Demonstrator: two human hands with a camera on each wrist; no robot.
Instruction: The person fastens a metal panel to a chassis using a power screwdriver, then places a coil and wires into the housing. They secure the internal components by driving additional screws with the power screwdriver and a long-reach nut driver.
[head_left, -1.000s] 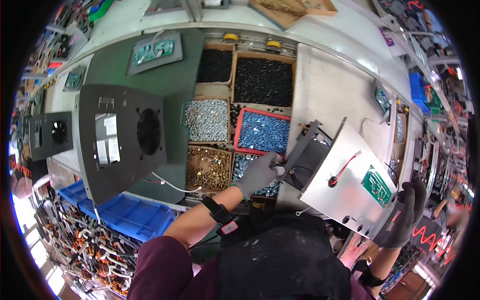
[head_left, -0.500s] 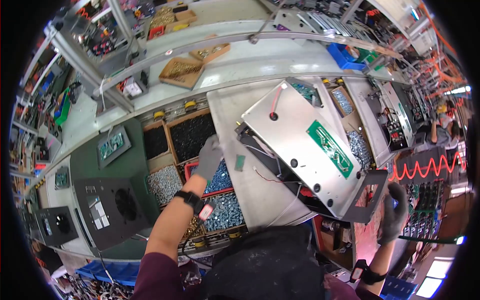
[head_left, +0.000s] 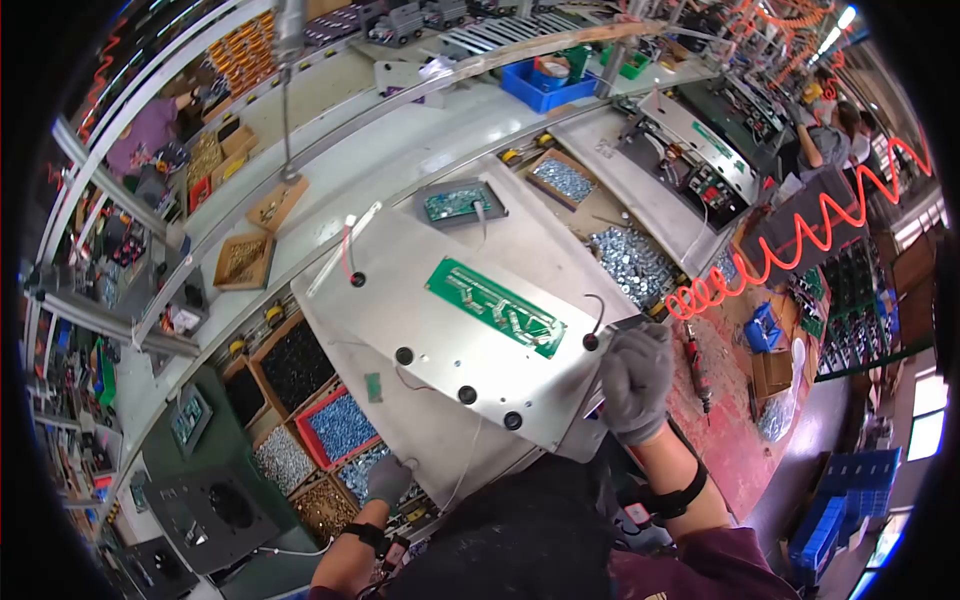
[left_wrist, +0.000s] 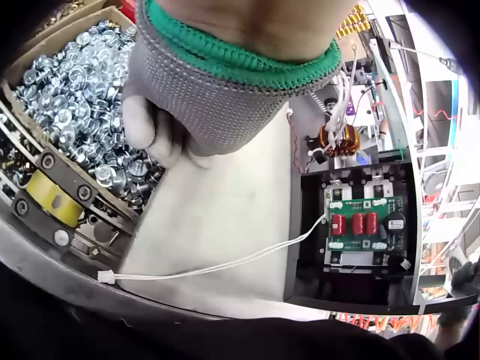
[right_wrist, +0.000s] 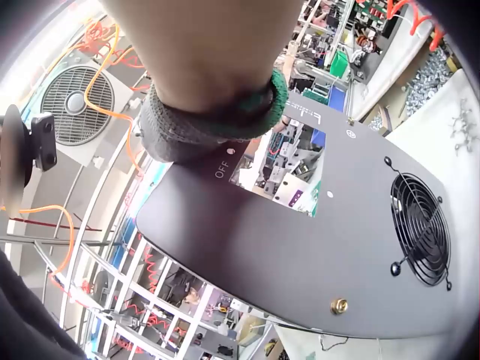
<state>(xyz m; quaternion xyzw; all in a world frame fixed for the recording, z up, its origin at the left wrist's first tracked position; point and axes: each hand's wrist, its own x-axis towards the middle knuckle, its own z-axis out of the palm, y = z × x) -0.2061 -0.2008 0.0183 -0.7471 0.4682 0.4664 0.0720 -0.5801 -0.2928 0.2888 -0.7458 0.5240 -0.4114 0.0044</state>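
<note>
The right hand (head_left: pixel 638 385) grips the panel (right_wrist: pixel 262 232), likely steadying the case (head_left: pixel 420 330); whether the left hand (head_left: pixel 388 481) by the screws (left_wrist: pixel 79 82) pinches any, I cannot tell.

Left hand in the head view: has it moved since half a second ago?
Yes: the left hand has moved from over the red tray to beyond its near edge.

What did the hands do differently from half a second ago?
The left hand moved back from over the red tray to the silver screws; I can't tell whether it took any. The head view turned too. The right hand stayed by the dark panel, and the green circuit board stayed on the metal plate.
</note>
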